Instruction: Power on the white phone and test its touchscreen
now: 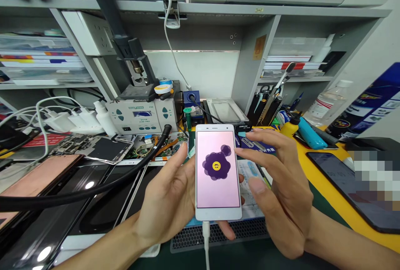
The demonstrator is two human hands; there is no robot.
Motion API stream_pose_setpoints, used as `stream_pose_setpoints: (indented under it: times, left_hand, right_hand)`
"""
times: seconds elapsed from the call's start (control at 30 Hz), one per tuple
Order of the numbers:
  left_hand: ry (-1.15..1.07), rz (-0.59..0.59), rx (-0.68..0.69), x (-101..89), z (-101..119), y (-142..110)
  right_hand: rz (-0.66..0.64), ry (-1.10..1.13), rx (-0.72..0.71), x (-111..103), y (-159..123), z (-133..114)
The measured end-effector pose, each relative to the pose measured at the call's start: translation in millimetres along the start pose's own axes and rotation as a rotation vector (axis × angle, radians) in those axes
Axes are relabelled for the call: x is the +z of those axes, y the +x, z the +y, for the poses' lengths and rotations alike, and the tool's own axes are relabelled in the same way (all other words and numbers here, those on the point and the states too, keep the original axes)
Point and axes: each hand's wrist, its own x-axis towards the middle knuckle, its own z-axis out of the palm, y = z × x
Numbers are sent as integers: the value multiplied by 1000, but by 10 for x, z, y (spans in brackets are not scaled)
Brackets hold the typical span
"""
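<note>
A white smartphone (pixel 218 197) rests upright in my left hand (pixel 173 193), whose fingers curl behind it and show at its right side. Its lit screen is pink with a dark purple blob and a small yellow mark. A white charging cable (pixel 206 241) is plugged into its bottom edge. Just right of the phone, my right hand (pixel 281 191) has its fingers apart and holds nothing. The index fingertip is at the phone's upper right edge; whether it touches I cannot tell.
A soldering station (pixel 142 116) stands behind, with a thick black hose (pixel 125 182) crossing at left. Several phone parts and circuit boards (pixel 171 149) lie left. Another phone (pixel 337 186) lies right, near a yellow bottle (pixel 290 126) and a tool holder (pixel 267 109). A honeycomb mat (pixel 184 238) lies below.
</note>
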Motion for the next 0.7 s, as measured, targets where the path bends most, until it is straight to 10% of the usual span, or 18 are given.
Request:
stream_pose_setpoints:
  times: [0.7]
  left_hand:
    - [57, -50, 26, 42, -8, -34]
  right_hand:
    - [89, 39, 20, -10, -44, -29]
